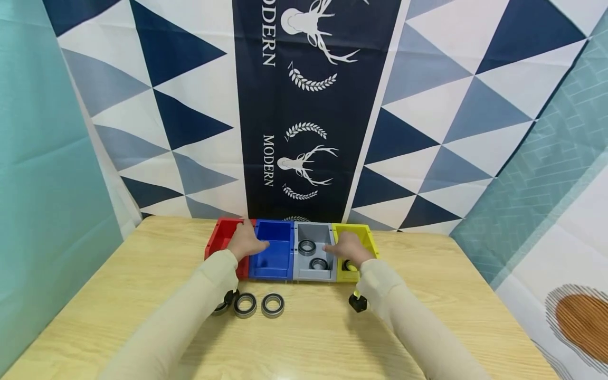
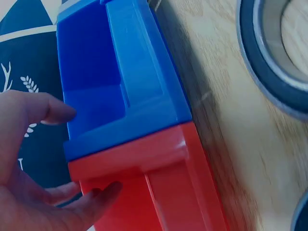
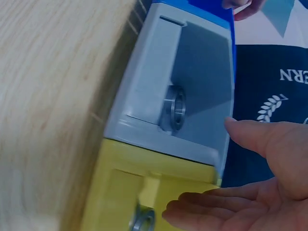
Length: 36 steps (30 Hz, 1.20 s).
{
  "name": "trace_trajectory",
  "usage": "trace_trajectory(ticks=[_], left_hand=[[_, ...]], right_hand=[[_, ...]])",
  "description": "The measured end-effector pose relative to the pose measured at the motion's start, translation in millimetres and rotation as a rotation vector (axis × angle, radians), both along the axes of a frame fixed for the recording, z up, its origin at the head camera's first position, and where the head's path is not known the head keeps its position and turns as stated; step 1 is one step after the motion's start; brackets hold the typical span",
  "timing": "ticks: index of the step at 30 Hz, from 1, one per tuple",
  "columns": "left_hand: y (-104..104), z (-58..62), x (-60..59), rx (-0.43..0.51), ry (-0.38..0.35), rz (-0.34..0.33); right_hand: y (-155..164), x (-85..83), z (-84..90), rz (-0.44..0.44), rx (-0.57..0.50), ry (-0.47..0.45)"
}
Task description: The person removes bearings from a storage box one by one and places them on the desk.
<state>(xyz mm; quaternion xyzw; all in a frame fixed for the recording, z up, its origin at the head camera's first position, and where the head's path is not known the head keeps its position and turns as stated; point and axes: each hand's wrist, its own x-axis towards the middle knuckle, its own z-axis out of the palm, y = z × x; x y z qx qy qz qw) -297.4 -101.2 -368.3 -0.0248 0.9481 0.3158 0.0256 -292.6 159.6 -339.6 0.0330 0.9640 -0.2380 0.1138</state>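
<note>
Grey bin (image 1: 313, 252) lies just beside right hand (image 1: 348, 248) fingers (image 3: 250, 132).

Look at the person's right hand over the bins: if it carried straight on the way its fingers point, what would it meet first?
The right hand points left, over the yellow bin toward the grey bin. It would probably first reach the grey bin's inside with its two bearings; depth is hard to judge.
</note>
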Motion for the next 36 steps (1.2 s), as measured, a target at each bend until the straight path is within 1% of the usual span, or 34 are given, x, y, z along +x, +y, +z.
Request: trace_trajectory(ticks=[3, 6, 11, 13, 16, 19, 22, 24, 27, 31, 34, 36], left_hand=[[-2, 0.0, -0.9, -0.001, 0.007, 0.014], [-4, 2.9, -2.7, -0.017, 0.018, 0.025], [-10, 4.9, -6.2, -0.010, -0.029, 0.032], [-11, 3.9, -7.7, -0.005, -0.033, 0.042], [-10, 2.1, -9.3, 0.001, -0.012, 0.060], [-6, -0.5, -10.3, -0.016, -0.003, 0.069], [-2, -2.7, -10.3, -0.048, -0.018, 0.071], [-1, -3.5, -10.7, -0.075, -0.027, 0.071], [0, -2.2, -11.2, -0.104, -0.050, 0.073], [-2, -0.7, -12.4, -0.127, -0.085, 0.064], [-3, 0.2, -14.0, -0.130, -0.096, 0.072], [-4, -0.5, -14.9, -0.120, -0.093, 0.088]], right_hand=[[-3, 2.5, 9.8, 0.056, 0.023, 0.030], [-7, 2.9, 19.0, 0.112, 0.056, 0.058], [-17, 4.7, 34.8, 0.218, 0.107, 0.116], [-20, 2.7, 39.3, 0.264, 0.112, 0.135], [-25, -3.0, 44.4, 0.331, 0.117, 0.142], [-28, -9.7, 46.0, 0.412, 0.164, 0.104], [-31, -15.0, 43.7, 0.508, 0.237, 0.015], [-34, -16.4, 42.0, 0.545, 0.275, -0.049], [-39, -16.8, 41.5, 0.548, 0.312, -0.114], [-46, -17.9, 42.1, 0.520, 0.346, -0.165], [-48, -20.0, 41.7, 0.508, 0.320, -0.199], [-50, -23.0, 40.1, 0.512, 0.295, -0.198]])
